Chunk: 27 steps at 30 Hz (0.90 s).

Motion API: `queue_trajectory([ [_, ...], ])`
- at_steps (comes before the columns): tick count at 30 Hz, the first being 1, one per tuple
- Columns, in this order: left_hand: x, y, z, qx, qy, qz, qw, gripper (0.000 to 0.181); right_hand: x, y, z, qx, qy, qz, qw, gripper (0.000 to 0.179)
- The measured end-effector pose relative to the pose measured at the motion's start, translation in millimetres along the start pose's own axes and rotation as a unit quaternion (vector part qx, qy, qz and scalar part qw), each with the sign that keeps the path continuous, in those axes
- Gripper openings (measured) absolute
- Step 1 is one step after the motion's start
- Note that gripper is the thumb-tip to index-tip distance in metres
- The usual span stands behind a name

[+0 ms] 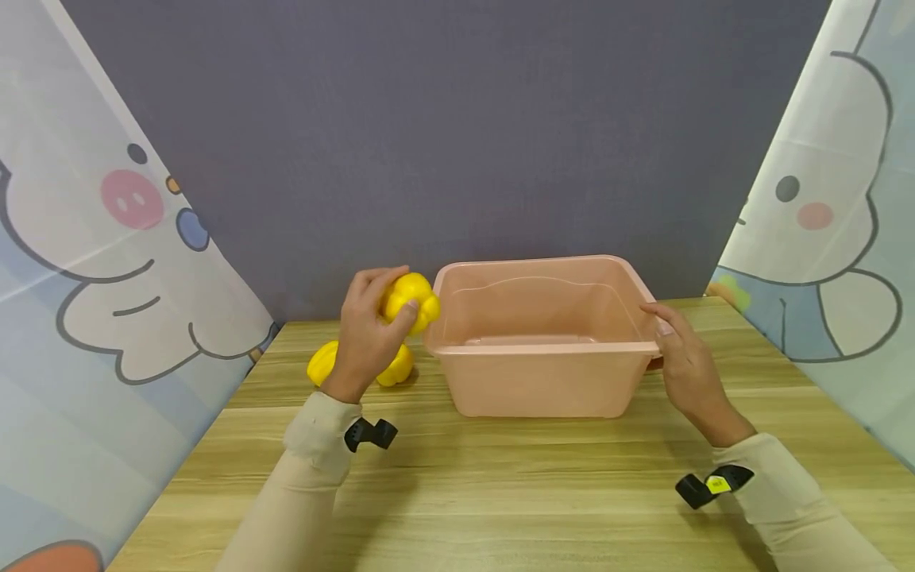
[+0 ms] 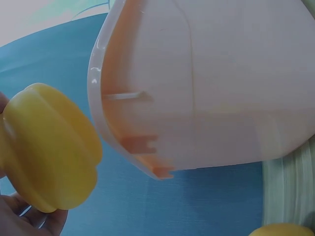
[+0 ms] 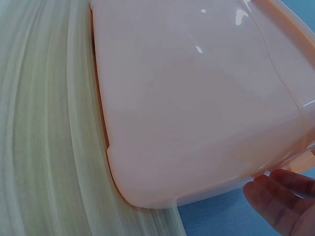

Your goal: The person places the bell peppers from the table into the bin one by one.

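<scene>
My left hand point(image 1: 370, 334) grips a yellow bell pepper point(image 1: 412, 303), thumb across its near side, raised by the left rim of a pink plastic basin point(image 1: 543, 381). The left wrist view shows the pepper point(image 2: 51, 147) apart from the basin's outer wall point(image 2: 221, 83). At the basin's right end my right hand point(image 1: 689, 373) holds the rim, thumb on top; in the right wrist view its fingers point(image 3: 270, 196) reach under the rim. More yellow bell pepper surface point(image 1: 323, 364) shows on the table left of my left wrist, and another yellow pepper point(image 1: 396, 367) right of it, both partly hidden.
The basin stands on a wood-grain table point(image 1: 515, 485), near a dark grey upright panel point(image 1: 457, 143) at the back. Cartoon-printed sheets point(image 1: 107, 302) flank both sides. Inside the basin, the visible floor is bare.
</scene>
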State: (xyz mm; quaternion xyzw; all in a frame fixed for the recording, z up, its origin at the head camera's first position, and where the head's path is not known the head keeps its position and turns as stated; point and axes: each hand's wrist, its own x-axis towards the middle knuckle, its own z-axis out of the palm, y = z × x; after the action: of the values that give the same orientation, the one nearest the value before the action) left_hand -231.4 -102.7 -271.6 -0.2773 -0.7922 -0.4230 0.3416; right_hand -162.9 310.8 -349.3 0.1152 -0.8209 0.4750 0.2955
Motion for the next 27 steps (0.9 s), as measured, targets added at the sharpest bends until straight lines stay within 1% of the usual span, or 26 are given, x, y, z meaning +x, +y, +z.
queue_trajectory([
  [5, 6.5, 1.8, 1.2, 0.0, -0.019, -0.014, 0.9997, 0.042, 0.8, 1.4, 0.7, 0.001, 0.0, 0.0, 1.0, 0.043],
  [11, 17.0, 5.4, 4.5, -0.004, -0.037, -0.019, 0.9992, 0.042, 1.9, 2.7, 0.4, 0.0, -0.003, -0.004, 1.0, 0.043],
  [14, 20.8, 7.8, 5.9, -0.011, -0.051, -0.021, 0.9984, 0.042, 1.8, 2.2, 0.0, -0.003, -0.003, -0.006, 1.0, 0.043],
  [20, 25.2, 11.0, 9.9, -0.016, -0.085, -0.025, 0.9959, 0.043, 1.8, 0.7, -0.3, -0.003, -0.002, -0.008, 1.0, 0.043],
  [27, 29.3, 11.8, 14.7, -0.006, -0.107, -0.024, 0.994, 0.044, 1.2, 0.0, -0.5, -0.002, -0.001, -0.005, 1.0, 0.043],
])
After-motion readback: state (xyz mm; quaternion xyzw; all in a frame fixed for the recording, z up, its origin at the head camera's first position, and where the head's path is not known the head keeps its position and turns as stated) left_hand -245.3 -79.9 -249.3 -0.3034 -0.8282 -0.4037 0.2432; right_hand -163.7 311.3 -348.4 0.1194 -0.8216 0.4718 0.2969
